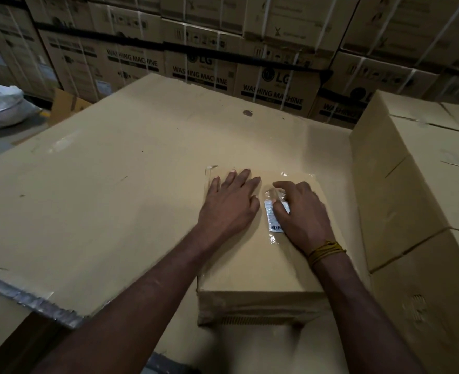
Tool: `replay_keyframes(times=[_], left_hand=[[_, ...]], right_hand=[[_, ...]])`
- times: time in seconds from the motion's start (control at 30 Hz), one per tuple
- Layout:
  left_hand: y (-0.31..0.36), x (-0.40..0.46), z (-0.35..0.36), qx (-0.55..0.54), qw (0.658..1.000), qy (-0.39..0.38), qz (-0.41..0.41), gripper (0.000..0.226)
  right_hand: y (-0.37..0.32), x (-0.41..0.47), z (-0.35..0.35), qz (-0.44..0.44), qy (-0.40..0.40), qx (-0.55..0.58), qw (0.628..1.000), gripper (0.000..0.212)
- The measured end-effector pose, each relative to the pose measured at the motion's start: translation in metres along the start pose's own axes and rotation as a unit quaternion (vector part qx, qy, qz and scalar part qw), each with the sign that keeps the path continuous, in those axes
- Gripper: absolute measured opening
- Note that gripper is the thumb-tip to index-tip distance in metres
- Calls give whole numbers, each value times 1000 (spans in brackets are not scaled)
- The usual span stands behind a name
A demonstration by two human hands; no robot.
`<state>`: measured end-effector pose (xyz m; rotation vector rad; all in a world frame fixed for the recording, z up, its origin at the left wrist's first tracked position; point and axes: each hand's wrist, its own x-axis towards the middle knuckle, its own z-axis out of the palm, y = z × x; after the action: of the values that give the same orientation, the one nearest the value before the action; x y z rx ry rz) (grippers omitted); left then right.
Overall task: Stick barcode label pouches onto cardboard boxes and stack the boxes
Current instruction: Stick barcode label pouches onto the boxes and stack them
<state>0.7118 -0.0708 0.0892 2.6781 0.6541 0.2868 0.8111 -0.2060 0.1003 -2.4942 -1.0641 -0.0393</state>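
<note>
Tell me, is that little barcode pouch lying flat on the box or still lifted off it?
Flat: the barcode pouch lies on the box top, under the right hand.

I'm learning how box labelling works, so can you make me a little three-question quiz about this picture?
1. True or false: the left hand lies flat on the small cardboard box.
2. What is the right hand pressing down? A) a roll of tape B) a barcode label pouch C) a pen
3. Fill in: the big printed cartons stacked at the back say "WASHING ____".

Key:
1. True, its fingers are spread on the box top.
2. B, the clear pouch with a white barcode label sits on the box top.
3. MACHINE.
</note>
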Motion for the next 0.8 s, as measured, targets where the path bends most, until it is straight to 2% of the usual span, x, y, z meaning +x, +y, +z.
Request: replay_keyframes(times=[0.1, 0.27, 0.43, 0.6, 0.7, 0.8], left_hand=[[0, 0, 0, 0, 1000, 0, -1, 53], [0, -1, 0, -1, 1000, -3, 0, 53], [0, -1, 0, 2, 1000, -2, 2, 52], [-1, -1, 1, 6, 1000, -2, 1, 53], [0, -1, 1, 9, 1000, -1, 4, 53], [0, -2, 1, 11, 1000, 0, 6, 53]], right_hand=[[2, 0, 1, 15, 17, 16, 1000, 26], [2, 0, 1, 12, 0, -7, 1000, 40], [2, 0, 1, 29, 15, 20, 999, 30], [3, 1, 2, 30, 1, -4, 1000, 45], [3, 0, 2, 35, 23, 26, 999, 43], [4, 0, 3, 37, 14, 7, 999, 44]])
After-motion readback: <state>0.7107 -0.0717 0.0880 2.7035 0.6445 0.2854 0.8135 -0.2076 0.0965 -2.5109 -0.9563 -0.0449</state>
